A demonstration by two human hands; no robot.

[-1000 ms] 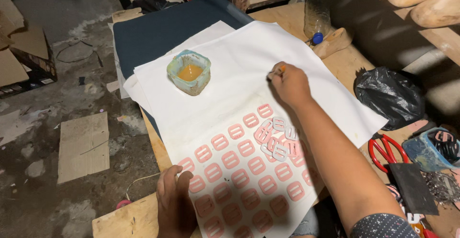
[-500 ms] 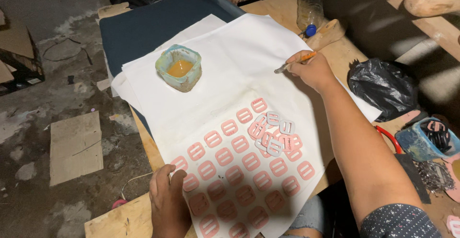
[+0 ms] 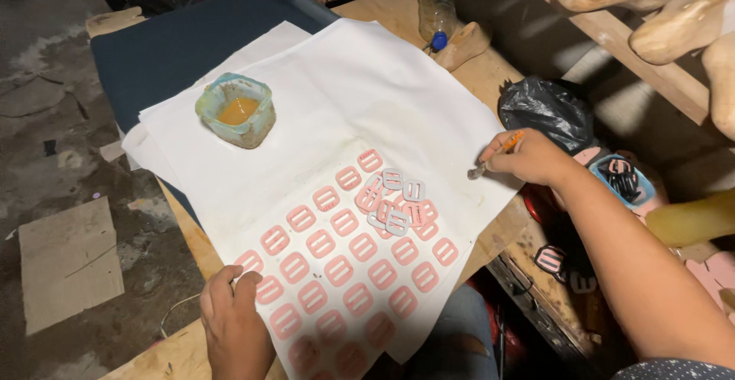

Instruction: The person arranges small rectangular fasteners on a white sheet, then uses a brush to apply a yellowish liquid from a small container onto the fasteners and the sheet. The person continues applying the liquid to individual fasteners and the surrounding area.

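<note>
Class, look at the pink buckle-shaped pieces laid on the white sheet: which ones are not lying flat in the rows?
The small heap of buckle pieces near the grid's upper right: they overlap one another and look paler, greyish.

Matt white paper sheet (image 3: 398, 89); pink matt buckle pieces (image 3: 344, 254); rough bare-wood bench (image 3: 490, 81); glossy black plastic bag (image 3: 547, 108).

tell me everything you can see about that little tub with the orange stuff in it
The tub is a small, squarish container with rounded corners, its pale blue-green rim and walls smeared and crusted with dried residue. It looks like worn plastic. It stands upright and open, partly filled with an orange-yellow liquid. It sits on the white sheet near the far left corner, apart from the pink cut pieces. Neither hand touches it.
</note>
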